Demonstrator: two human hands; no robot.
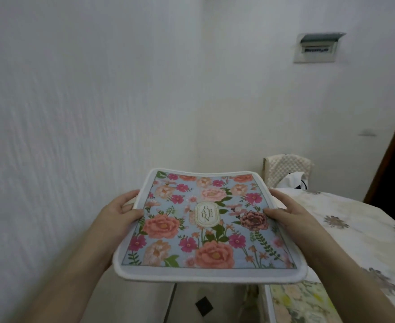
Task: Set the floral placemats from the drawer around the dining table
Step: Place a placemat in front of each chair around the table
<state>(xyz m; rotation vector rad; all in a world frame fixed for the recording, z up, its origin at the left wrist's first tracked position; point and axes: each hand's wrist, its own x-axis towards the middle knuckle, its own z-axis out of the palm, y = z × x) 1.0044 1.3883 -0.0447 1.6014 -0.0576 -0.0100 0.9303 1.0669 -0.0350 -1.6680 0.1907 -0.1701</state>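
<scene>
Up in front of the chest, both hands are holding a floral placemat flat and level in the air. From the head view, the left hand is clamping the mat's left edge, thumb lying on top of the white border and fingers tucked beneath. The right hand is doing the same on the right edge, its thumb pressing near a dark red flower, so each grip is closed on the mat. The print is showing pink and coral blooms on pale blue, with a small label in the middle, and a thick white rim is running round it. Below its near right corner, a second placemat with paler yellow-green flowers is lying on a white surface. To the right, a surface draped in a cream cloth with grey flower motifs is stretching away. A white wall is filling the background, carrying a small panel box high on the right.
</scene>
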